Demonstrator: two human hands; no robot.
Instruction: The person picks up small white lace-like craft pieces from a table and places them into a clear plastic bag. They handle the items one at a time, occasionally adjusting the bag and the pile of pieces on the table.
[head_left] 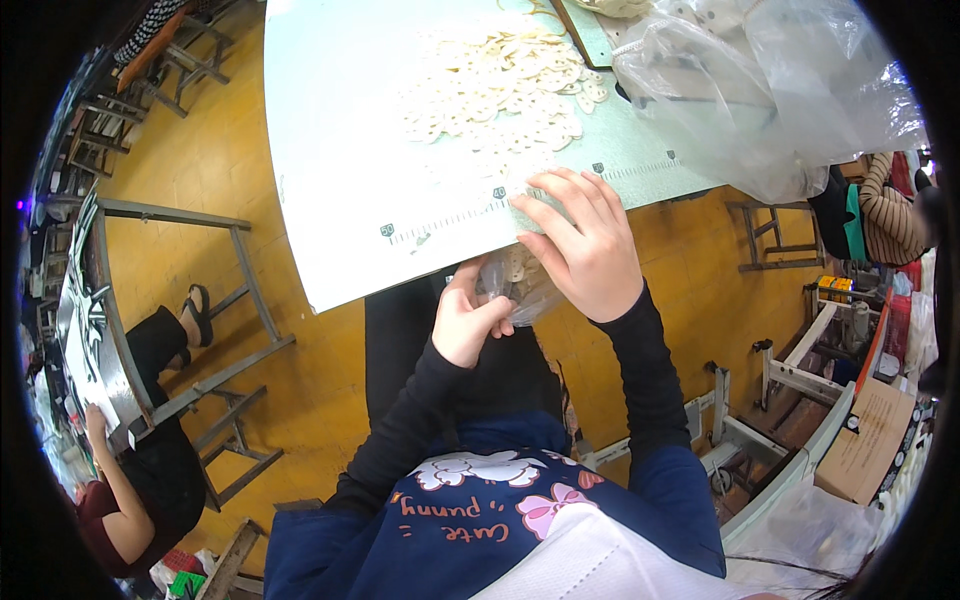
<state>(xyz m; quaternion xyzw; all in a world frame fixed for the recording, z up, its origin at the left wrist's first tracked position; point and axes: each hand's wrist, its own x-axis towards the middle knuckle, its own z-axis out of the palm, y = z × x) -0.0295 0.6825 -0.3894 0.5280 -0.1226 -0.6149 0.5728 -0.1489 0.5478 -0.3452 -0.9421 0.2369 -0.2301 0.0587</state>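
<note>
My left hand (466,322) grips a clear plastic bag (541,300) just below the near edge of a pale table (335,150). Several cream-coloured flat pieces show through the bag. At the table's edge, above the bag, my right hand (595,250) is open, its fingers stretched over the printed ruler marks and its thumb apart. Beyond those fingertips lies a loose pile of small, cream, flat oval pieces with holes (500,95). The bag's mouth is partly hidden by the table edge and my hands.
A large clear plastic bag (760,90) covers the table's right side, beside a dark-edged tray or board (583,35). On the left, a person (135,510) sits at a metal-framed table (120,350). Another person in a striped top (890,215) is at right, above a cardboard box (868,440).
</note>
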